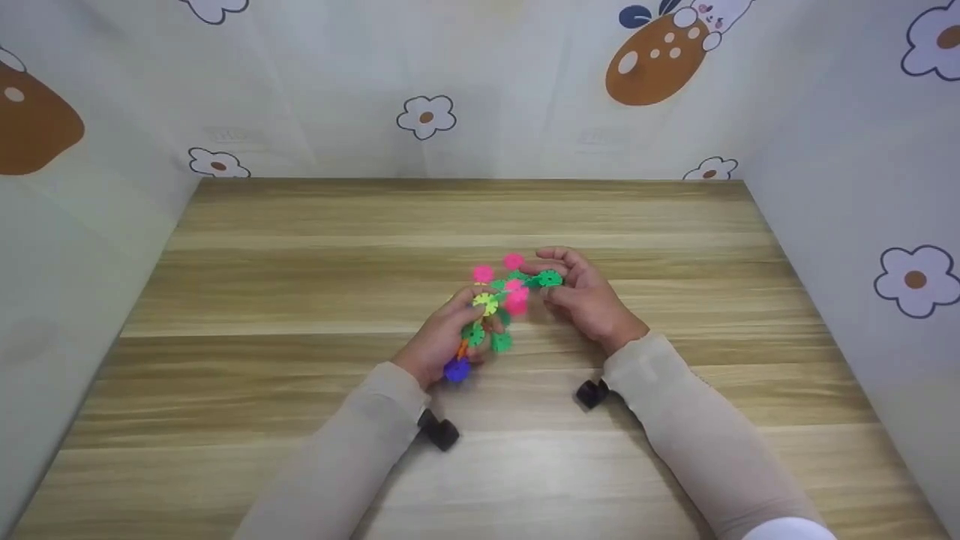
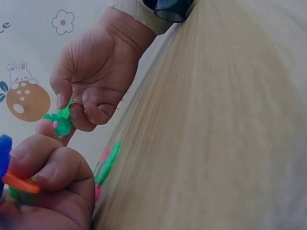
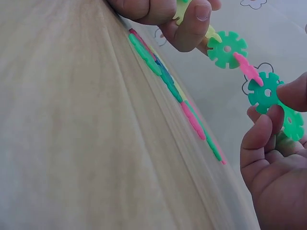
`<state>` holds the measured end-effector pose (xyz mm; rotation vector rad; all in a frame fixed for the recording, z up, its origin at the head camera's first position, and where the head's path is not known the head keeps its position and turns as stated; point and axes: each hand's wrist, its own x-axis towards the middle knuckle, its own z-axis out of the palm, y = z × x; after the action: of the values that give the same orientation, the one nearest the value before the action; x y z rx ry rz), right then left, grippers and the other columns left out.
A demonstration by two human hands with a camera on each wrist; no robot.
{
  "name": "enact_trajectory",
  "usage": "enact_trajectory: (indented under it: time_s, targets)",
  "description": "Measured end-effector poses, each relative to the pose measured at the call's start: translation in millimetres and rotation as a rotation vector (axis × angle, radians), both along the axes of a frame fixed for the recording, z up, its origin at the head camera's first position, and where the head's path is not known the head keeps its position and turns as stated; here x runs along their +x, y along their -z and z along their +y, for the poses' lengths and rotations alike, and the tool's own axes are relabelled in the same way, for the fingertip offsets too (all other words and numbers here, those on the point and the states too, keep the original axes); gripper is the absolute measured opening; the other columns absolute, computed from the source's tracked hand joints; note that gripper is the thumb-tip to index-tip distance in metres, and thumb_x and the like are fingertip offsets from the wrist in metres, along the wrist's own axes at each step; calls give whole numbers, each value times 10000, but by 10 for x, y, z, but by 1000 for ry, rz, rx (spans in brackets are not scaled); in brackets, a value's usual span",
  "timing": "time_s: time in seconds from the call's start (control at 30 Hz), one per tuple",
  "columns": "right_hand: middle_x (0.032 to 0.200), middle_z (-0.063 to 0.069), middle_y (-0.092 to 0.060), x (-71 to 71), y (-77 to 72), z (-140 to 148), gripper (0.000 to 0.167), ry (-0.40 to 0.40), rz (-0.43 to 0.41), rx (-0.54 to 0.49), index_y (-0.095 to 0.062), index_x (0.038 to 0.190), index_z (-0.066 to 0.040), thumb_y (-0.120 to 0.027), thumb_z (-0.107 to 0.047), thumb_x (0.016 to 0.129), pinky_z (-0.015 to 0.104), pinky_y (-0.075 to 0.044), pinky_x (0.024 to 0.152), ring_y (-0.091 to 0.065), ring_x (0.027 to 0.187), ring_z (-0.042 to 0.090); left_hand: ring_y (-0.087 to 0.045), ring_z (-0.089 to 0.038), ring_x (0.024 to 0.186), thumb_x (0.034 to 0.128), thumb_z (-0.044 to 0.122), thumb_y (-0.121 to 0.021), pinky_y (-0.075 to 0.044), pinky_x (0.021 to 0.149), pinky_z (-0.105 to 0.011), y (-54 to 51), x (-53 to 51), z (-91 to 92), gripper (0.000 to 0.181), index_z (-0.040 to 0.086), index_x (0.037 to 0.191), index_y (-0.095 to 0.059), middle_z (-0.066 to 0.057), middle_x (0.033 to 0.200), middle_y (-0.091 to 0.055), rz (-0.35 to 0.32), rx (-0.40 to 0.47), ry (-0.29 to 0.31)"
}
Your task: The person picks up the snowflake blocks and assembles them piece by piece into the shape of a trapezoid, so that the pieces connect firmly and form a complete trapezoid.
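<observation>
My left hand (image 1: 439, 337) grips part of a chain of slotted plastic snowflake discs above the middle of the table. A yellow disc (image 1: 486, 304) lies by its thumb, and a blue disc (image 1: 457, 370) and an orange disc (image 2: 21, 183) stick out at its lower side. With thumb and fingertips, my right hand (image 1: 596, 304) pinches green discs (image 3: 265, 93) at the chain's other end. Between the hands, a pink disc (image 3: 248, 69) links that end to another green disc (image 3: 227, 49). My fingers hide part of the chain.
Several more discs, among them a pink disc (image 3: 193, 120) and a green disc (image 3: 145, 54), lie on the wooden table (image 1: 300, 262). Patterned cloth walls (image 1: 315, 90) border the table at the back and both sides.
</observation>
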<state>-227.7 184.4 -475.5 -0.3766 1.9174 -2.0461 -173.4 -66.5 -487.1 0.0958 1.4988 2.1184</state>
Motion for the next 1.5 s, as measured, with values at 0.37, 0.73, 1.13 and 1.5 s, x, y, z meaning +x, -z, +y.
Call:
enact_trajectory:
  time_s: [0.37,0.73,1.13,1.5]
  targets:
    - [1520,224,-523,-17,28,-11,555,-63,-87,-76,-343,1546,58,-535,54,1024,264,-538,753,-617,842,146,-441,-65,530,1132,225,-372,-383,509,-204,17,-2,-8,363,205,1472,-497,-3,939,-618,33,-11,13]
    - [1278,100,-564,19,29,-57,587,-101,-115,-27,-354,1534,67,-468,79,959,383,-599,953,-704,1005,249,-442,-70,522,1132,225,-379,-397,506,-206,11,-5,13,295,196,1402,-495,-6,926,-638,67,-33,48]
    - [1279,138,-611,20,12,-56,532,-27,-108,7,-457,1483,33,-480,47,952,439,-589,1011,-716,1099,276,-439,-65,524,1131,240,-394,-389,510,-201,10,-19,11,325,212,1437,-498,-10,946,-646,70,-57,56]
    - [1467,192,-541,46,21,-66,449,-16,-62,16,-482,1393,134,-525,64,952,371,-618,940,-691,1091,198,-440,-75,535,1132,246,-397,-399,522,-201,-2,-11,10,303,213,1416,-499,-17,953,-634,76,-57,63]
